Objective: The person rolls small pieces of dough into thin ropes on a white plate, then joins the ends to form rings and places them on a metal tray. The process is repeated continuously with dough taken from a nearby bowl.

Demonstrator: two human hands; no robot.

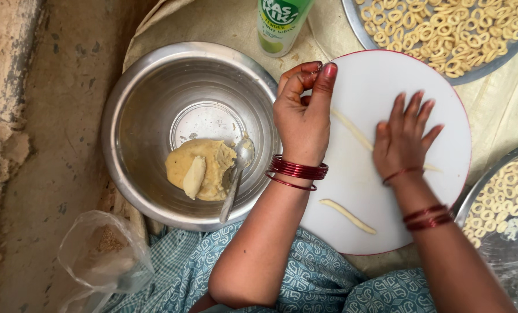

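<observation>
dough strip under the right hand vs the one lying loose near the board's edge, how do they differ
The strip under the right hand is longer and thinner, pinned by the palm. The loose strip is shorter, thicker and untouched. Both are pale dough, lying slantwise on the white board.

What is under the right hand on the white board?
A thin dough strip runs under the flat right hand; one end shows up-left of the hand and a tip at its right. The middle is covered. The white board lies beneath.
</observation>
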